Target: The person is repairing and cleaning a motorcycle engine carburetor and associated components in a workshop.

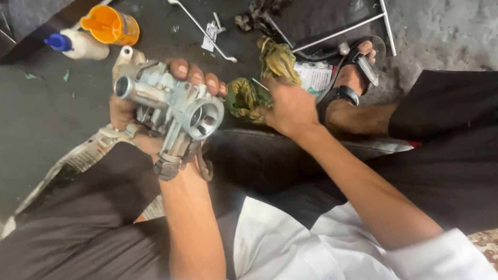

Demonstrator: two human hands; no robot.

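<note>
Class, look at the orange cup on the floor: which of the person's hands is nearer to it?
Left. The left hand, holding the metal part, sits just below the orange cup; the right hand grips the rag farther right.

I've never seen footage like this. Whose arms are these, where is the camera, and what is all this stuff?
There is no machine here: a person sits on the floor, wearing a camera on the head that looks down at their own two arms. The left hand grips a silver cast-metal engine part with round openings. The right hand presses on a crumpled yellow-green rag lying on the dark, oily floor. Further off lie an orange plastic cup, a white squeeze bottle with a blue cap and a thin bent metal rod. The person's sandalled foot shows at the right.
</note>
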